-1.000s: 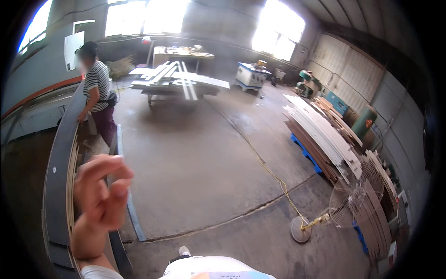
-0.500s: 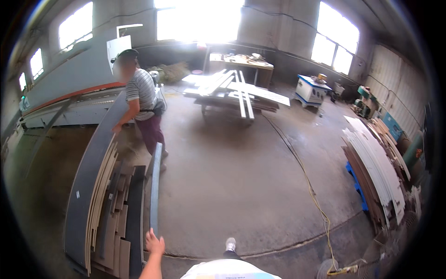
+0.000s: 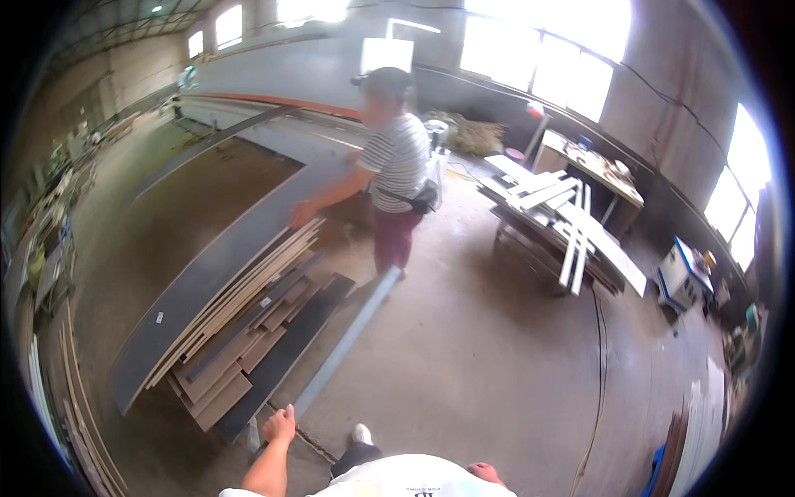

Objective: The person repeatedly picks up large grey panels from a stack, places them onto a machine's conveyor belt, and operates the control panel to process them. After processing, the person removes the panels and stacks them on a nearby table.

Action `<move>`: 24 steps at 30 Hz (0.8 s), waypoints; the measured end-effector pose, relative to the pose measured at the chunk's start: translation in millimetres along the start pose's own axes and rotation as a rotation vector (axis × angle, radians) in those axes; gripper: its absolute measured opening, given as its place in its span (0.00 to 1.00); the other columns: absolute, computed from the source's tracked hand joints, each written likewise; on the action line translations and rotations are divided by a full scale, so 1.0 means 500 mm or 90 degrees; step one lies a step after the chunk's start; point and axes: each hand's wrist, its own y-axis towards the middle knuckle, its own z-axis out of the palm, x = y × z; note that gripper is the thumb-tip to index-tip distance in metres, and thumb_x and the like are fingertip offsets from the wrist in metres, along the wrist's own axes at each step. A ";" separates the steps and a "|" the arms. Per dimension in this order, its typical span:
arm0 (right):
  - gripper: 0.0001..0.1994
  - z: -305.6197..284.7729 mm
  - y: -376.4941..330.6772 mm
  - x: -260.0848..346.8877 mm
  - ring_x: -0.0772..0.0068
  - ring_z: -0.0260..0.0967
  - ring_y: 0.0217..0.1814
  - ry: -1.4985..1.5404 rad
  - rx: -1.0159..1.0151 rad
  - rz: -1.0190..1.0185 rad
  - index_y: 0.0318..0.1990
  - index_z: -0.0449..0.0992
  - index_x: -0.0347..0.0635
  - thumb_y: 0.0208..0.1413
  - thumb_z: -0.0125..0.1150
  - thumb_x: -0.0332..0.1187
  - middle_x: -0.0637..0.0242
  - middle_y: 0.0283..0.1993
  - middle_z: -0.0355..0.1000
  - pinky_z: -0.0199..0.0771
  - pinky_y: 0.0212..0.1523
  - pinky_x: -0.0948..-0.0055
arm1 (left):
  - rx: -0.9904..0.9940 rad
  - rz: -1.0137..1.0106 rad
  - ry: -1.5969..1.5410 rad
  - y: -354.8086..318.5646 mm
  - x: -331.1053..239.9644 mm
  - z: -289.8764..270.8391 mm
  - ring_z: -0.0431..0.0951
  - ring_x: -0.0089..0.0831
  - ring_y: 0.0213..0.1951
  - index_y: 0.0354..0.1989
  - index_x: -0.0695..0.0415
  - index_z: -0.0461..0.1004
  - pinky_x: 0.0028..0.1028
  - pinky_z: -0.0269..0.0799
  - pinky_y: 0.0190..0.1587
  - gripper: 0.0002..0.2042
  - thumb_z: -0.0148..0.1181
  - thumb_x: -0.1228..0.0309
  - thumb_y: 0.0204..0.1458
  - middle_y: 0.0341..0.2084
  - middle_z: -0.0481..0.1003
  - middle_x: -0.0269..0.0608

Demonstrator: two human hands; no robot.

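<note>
My left hand (image 3: 280,424) is closed at the near end of a long, narrow grey-blue strip (image 3: 344,344). The strip slants away over the floor, its far end by the co-worker's legs. Only a small part of my right hand (image 3: 484,472) shows, low beside my white shirt; its fingers cannot be made out. To the left lies a stack with a long dark grey panel (image 3: 199,302), pale narrow boards (image 3: 240,302), brown planks (image 3: 224,389) and a black board (image 3: 286,360). A co-worker in a striped shirt (image 3: 402,157) has a hand on the dark panel.
White strips and boards (image 3: 571,215) lie on a low stack at the right, before a cluttered workbench (image 3: 596,166). A white-and-blue machine (image 3: 683,277) stands farther right. A cable (image 3: 600,373) runs along the floor. More boards (image 3: 704,422) lie at the lower right.
My view has swung left, so the stack, co-worker and strip appear farther right and tilted. My left hand stays at the strip's near end, its fingers more curled. My right hand has come into view.
</note>
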 end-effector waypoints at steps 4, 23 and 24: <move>0.12 0.006 0.057 0.196 0.73 0.79 0.46 0.019 0.016 -0.010 0.43 0.85 0.41 0.61 0.61 0.38 0.66 0.41 0.83 0.78 0.48 0.71 | 0.018 -0.026 0.029 -0.014 -0.015 -0.016 0.83 0.53 0.43 0.39 0.49 0.83 0.50 0.75 0.47 0.29 0.40 0.39 0.65 0.37 0.84 0.49; 0.27 0.209 0.126 1.183 0.48 0.56 0.78 -0.423 0.190 -0.286 0.68 0.67 0.32 0.70 0.55 0.42 0.45 0.72 0.64 0.54 0.77 0.49 | 0.050 -0.306 -0.065 0.063 -0.012 0.003 0.82 0.47 0.49 0.45 0.47 0.83 0.48 0.75 0.51 0.25 0.41 0.45 0.63 0.44 0.84 0.44; 0.17 0.244 0.288 1.181 0.56 0.68 0.60 -0.362 0.181 -0.450 0.53 0.76 0.37 0.66 0.56 0.41 0.54 0.55 0.73 0.66 0.62 0.57 | 0.029 -0.296 -0.064 0.086 -0.024 0.014 0.82 0.47 0.49 0.45 0.47 0.83 0.47 0.74 0.51 0.24 0.42 0.46 0.62 0.43 0.84 0.43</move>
